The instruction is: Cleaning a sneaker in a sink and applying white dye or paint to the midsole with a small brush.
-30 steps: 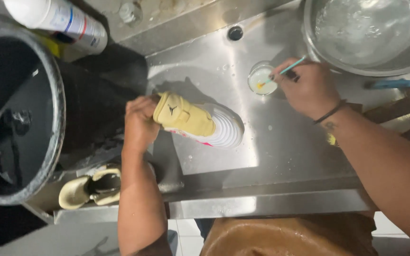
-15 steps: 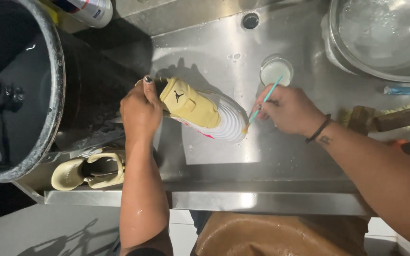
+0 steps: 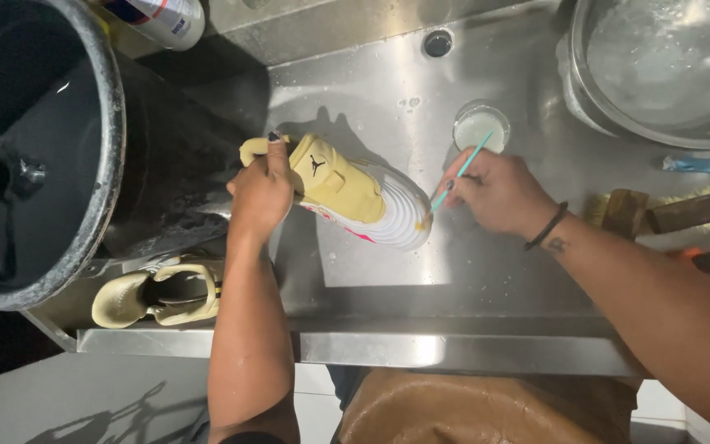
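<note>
Head view. Left hand (image 3: pixel 263 196) is gripping the yellow shoe (image 3: pixel 347 191) at its heel end, fingers curled tight over the ankle collar, index finger lying along the top. Forearm is coming up from the counter's near edge, wrist straight.

Right hand (image 3: pixel 495 191) is pinching a thin teal-handled brush (image 3: pixel 459 173) between thumb and fingertips, remaining fingers folded in; brush tip is touching the shoe's white toe. Wrist is wearing a dark band; forearm is reaching in from the right edge.

Shoe is lying tilted on the wet steel counter (image 3: pixel 388 271), mid-surface, toe pointing right; smooth yellow upper, ribbed white toe, pink trim showing below.

Small round cup (image 3: pixel 481 126) of milky liquid is standing just behind the right hand. Second yellow shoe (image 3: pixel 158 294) is resting near the front-left corner, beside a large black bucket (image 3: pixel 84 164). Steel basin (image 3: pixel 659 66) is sitting at the far-right corner.
</note>
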